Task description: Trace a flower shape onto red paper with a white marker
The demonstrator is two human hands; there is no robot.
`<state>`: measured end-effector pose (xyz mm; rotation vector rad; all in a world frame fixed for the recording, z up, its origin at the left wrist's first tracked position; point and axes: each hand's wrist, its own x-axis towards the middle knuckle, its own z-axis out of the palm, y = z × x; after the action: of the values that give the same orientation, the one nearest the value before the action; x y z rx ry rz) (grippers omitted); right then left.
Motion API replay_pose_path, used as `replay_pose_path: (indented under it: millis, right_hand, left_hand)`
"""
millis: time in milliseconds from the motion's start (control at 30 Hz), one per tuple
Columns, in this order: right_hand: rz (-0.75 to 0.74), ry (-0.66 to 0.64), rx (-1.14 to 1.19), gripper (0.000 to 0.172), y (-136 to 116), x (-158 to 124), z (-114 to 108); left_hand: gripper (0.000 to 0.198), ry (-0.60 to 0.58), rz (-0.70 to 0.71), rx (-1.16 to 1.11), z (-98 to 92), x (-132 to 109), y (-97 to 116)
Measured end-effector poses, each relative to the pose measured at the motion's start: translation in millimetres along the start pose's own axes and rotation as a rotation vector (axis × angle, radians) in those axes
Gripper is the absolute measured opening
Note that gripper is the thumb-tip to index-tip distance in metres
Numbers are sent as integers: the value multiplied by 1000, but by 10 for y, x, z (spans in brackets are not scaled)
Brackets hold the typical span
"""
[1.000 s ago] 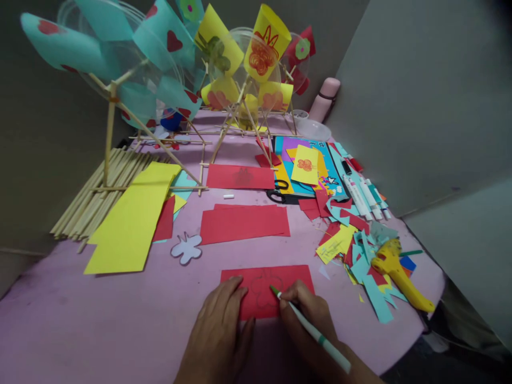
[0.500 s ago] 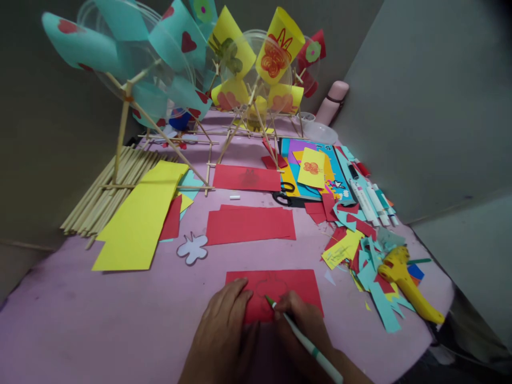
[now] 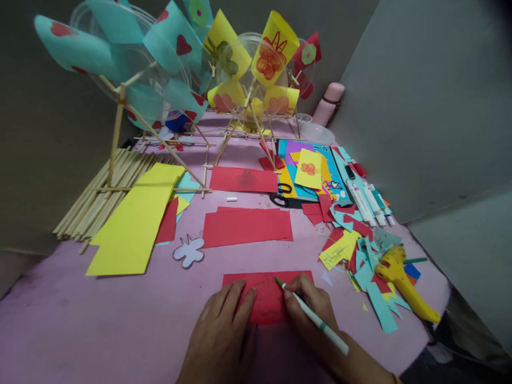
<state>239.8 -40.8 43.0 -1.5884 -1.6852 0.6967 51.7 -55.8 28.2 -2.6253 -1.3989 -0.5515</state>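
Note:
A red card [image 3: 262, 290] lies near the table's front edge, with faint drawn outlines on it. My left hand [image 3: 222, 325] rests flat on its left part, fingers spread. In my right hand [image 3: 310, 306] is a white marker [image 3: 322, 324] with a green tip, which is at the upper right part of the card. More red strips [image 3: 248, 228] lie behind the card, and beyond them is a red strip [image 3: 244, 180] with a dark butterfly drawing. A pale butterfly cutout [image 3: 189, 251] lies to the left.
Yellow sheets [image 3: 136, 224] and wooden sticks [image 3: 96, 197] lie left. Paper wheels on stick stands [image 3: 116, 138] rise behind. On the right are paper scraps [image 3: 376, 288], a yellow glue gun [image 3: 412, 288], markers [image 3: 360, 202], black scissors [image 3: 280, 200] and a pink bottle [image 3: 328, 104].
My right hand has moved the marker tip up and slightly right on the card. My left hand stays on the card. The whole view has shifted slightly.

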Motion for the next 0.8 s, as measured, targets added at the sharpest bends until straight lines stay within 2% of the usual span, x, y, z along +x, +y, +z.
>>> replay_pose_path:
  millis: [133,233,400,500,800]
  right_hand:
    - [79,1,48,13,14,44,22]
    - [73,-31,72,12,28,49,38]
    - [63,-99,79,12,21,56,42]
    - [56,-104,60,13,19,62,41]
    - [42,-132,44,11,72,56,63]
  left_hand:
    - [45,-47,4,-9,-46,99,13]
    - [45,-44,-30,-27,-44,130,33]
    - [49,-67,-50,-60,19,72,12]
    - [53,-120,-33,-66,44,26,-18]
    - [53,-136,-65,-94,30,-8,-10]
